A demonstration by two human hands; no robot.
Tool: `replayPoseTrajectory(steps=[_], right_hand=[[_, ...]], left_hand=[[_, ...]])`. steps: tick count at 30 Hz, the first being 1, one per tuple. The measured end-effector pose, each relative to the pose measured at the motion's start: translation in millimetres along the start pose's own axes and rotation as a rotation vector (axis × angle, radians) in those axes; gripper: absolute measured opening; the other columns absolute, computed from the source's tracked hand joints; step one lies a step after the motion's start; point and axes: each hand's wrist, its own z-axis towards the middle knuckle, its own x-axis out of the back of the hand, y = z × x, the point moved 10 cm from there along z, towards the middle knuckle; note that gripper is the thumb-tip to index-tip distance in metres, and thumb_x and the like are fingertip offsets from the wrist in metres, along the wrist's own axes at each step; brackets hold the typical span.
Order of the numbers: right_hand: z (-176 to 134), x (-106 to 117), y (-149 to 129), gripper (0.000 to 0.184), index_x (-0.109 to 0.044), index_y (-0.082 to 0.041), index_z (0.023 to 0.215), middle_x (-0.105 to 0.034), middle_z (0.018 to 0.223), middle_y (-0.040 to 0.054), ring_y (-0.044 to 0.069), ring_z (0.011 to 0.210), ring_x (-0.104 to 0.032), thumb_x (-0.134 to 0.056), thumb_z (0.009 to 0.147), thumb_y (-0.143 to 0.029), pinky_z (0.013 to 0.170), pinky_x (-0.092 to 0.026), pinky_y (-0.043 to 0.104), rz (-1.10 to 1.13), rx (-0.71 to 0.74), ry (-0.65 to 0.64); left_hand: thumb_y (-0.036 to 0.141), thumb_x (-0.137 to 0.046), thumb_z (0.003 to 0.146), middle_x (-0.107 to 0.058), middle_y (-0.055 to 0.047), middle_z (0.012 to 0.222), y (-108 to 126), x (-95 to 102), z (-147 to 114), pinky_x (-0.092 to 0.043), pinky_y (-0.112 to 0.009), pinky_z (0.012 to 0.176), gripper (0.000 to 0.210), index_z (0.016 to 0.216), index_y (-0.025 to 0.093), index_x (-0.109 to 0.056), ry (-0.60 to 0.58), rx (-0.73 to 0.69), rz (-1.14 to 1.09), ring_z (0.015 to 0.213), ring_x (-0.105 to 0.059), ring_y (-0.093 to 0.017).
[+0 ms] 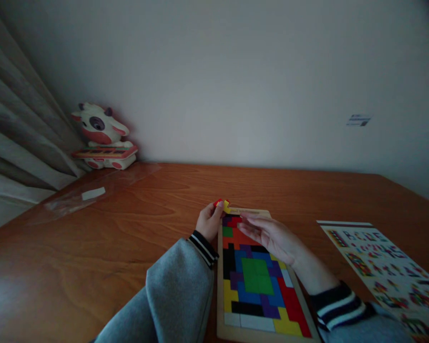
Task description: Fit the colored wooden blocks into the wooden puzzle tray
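A wooden puzzle board (220, 305) lies on the table, filled with flat coloured block pieces. My left hand (208, 223) is closed at the board's far left corner, pinching a yellow puzzle piece (227, 207) and a red puzzle piece (217, 202) between thumb and fingers. Over the far right part of the board, my right hand (270, 234) is open, fingers stretched toward the left, with nothing seen in it. It hides some of the pieces beneath. A large green block (256, 276) sits mid-board, surrounded by blue and purple pieces.
A printed pattern sheet (382, 271) lies on the wooden table (157, 214) to the right. At the far left stand a toy cow with a keyboard (105, 138) and a clear plastic wrapper (69, 205). A curtain (17, 128) hangs left; a wall closes off the back.
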Motion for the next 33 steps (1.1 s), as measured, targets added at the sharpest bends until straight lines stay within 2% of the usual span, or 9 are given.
replayPoseTrajectory(steps=[9, 16, 20, 25, 29, 33], right_hand=[[-5.4, -15.4, 7.0, 0.022, -0.071, -0.014, 0.103, -0.074, 0.099, 0.0095, 0.019, 0.087, -0.071, -0.067, 0.081, -0.012, 0.086, -0.058, 0.035, -0.146, -0.016, -0.049], [0.1, -23.4, 8.6, 0.026, -0.069, -0.014, 0.107, -0.074, 0.092, 0.0080, 0.016, 0.081, -0.071, -0.067, 0.082, -0.012, 0.087, -0.057, 0.034, -0.120, -0.024, -0.081], [2.7, -36.8, 12.9, 0.023, -0.070, -0.014, 0.102, -0.072, 0.090, 0.0072, 0.017, 0.081, -0.071, -0.070, 0.080, -0.015, 0.086, -0.057, 0.037, -0.114, -0.042, -0.120], [5.1, -49.2, 21.6, 0.018, -0.071, -0.015, 0.098, -0.071, 0.100, 0.0086, 0.016, 0.078, -0.070, -0.069, 0.080, -0.014, 0.081, -0.059, 0.035, -0.179, -0.043, -0.134], [8.5, -45.3, 21.0, 0.019, -0.072, -0.017, 0.098, -0.071, 0.103, 0.0080, 0.015, 0.077, -0.069, -0.067, 0.080, -0.012, 0.078, -0.060, 0.033, -0.208, 0.007, -0.104], [10.2, -24.9, 4.7, 0.017, -0.074, -0.017, 0.094, -0.072, 0.095, 0.0071, 0.015, 0.075, -0.068, -0.072, 0.077, -0.016, 0.076, -0.060, 0.031, -0.229, 0.092, -0.003]], left_hand=[[0.059, -0.067, 0.077, -0.067, -0.005, 0.079, 0.0, -1.9, -0.2, -0.046, -0.023, 0.066, 0.050, 0.092, 0.012, -0.071, -0.038, -0.005, 0.026, 0.071, -0.059, -0.013], [0.057, -0.067, 0.078, -0.066, -0.005, 0.077, -5.4, -1.3, 1.2, -0.048, -0.025, 0.070, 0.047, 0.093, 0.012, -0.070, -0.048, 0.009, 0.009, 0.074, -0.061, -0.015], [0.056, -0.067, 0.079, -0.068, -0.007, 0.082, -3.4, -0.9, 1.1, -0.049, -0.027, 0.073, 0.046, 0.093, 0.012, -0.069, -0.047, -0.007, -0.018, 0.076, -0.062, -0.016], [0.055, -0.068, 0.078, -0.068, -0.006, 0.081, -3.5, 0.3, 0.9, -0.049, -0.026, 0.072, 0.045, 0.091, 0.012, -0.069, -0.033, 0.014, -0.035, 0.074, -0.062, -0.015], [0.055, -0.069, 0.077, -0.068, -0.007, 0.083, -4.3, 1.8, 1.1, -0.049, -0.025, 0.070, 0.046, 0.092, 0.012, -0.069, -0.018, 0.024, -0.059, 0.074, -0.063, -0.015], [0.055, -0.069, 0.078, -0.069, -0.007, 0.085, -1.2, 0.3, 0.4, -0.050, -0.026, 0.072, 0.046, 0.094, 0.012, -0.068, -0.022, 0.005, -0.056, 0.075, -0.063, -0.015]])
